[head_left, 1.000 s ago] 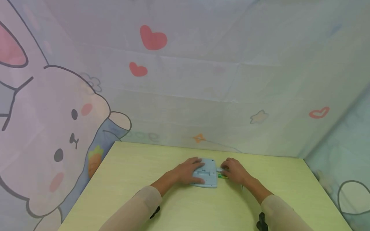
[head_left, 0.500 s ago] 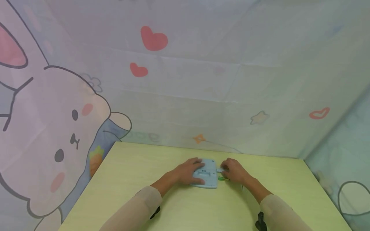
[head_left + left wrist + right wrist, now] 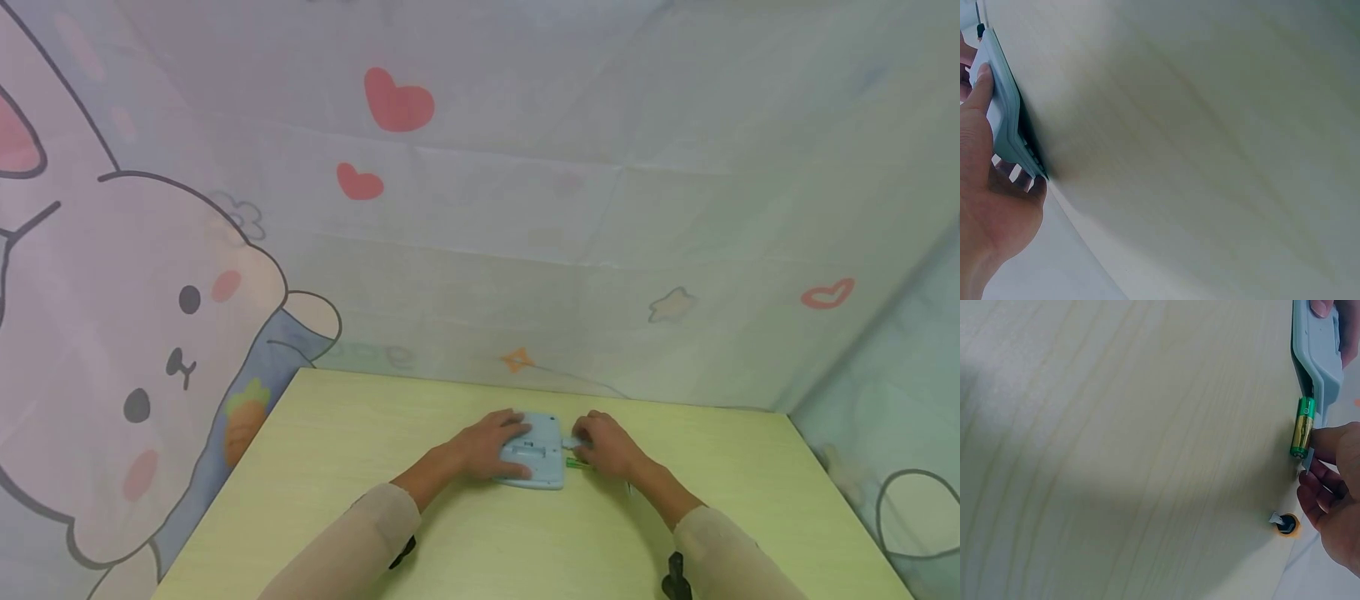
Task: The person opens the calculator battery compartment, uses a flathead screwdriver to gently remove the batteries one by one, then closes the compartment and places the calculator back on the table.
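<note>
A light blue calculator [image 3: 542, 429] lies face down, its battery compartment showing. My left hand [image 3: 486, 446] grips it from the left, fingers spread over its back; in the left wrist view the thumb and fingers stand around the calculator's body [image 3: 1004, 100]. Just off its right edge, my right hand [image 3: 609, 446] pinches a small pale blue battery cover [image 3: 568, 442] between thumb and fingers. A green and gold battery [image 3: 1302, 428] lies beside the cover, close to the right thumb, and is partly hidden by the hand in the head view.
A small orange and black object with a metal tip [image 3: 1286, 525] lies on the table near my right hand. The pale wooden table [image 3: 465, 550] ends at a hanging cloth [image 3: 480, 275] printed with a rabbit and hearts.
Both hands stay almost still, and the calculator keeps its place. The battery by the right hand shifts very slightly.
</note>
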A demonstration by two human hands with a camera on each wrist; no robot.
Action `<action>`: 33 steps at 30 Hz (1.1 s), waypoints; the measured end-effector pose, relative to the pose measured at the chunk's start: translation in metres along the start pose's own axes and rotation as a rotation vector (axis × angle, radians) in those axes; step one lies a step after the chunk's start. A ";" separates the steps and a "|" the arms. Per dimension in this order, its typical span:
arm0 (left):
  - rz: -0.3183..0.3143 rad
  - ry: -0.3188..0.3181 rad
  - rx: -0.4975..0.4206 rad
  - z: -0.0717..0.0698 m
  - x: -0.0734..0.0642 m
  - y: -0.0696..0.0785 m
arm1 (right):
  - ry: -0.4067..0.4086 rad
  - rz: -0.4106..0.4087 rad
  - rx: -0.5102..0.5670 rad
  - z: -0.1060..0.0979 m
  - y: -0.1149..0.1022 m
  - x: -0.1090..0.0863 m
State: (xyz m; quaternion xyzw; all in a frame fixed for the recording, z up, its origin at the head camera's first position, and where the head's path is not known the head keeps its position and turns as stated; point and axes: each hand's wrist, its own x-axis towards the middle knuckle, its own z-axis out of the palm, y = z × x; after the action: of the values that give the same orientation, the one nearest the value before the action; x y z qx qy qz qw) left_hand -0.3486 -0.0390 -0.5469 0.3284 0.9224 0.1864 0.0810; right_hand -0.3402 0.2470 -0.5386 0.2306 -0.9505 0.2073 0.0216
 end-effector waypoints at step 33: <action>0.007 0.003 0.005 -0.001 0.000 0.001 | 0.070 -0.011 -0.001 -0.006 -0.001 -0.004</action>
State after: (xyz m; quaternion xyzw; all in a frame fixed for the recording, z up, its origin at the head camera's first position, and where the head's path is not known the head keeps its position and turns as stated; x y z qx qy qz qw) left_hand -0.3481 -0.0390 -0.5454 0.3315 0.9219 0.1849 0.0781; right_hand -0.3364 0.2503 -0.5329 0.2283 -0.9480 0.2144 0.0561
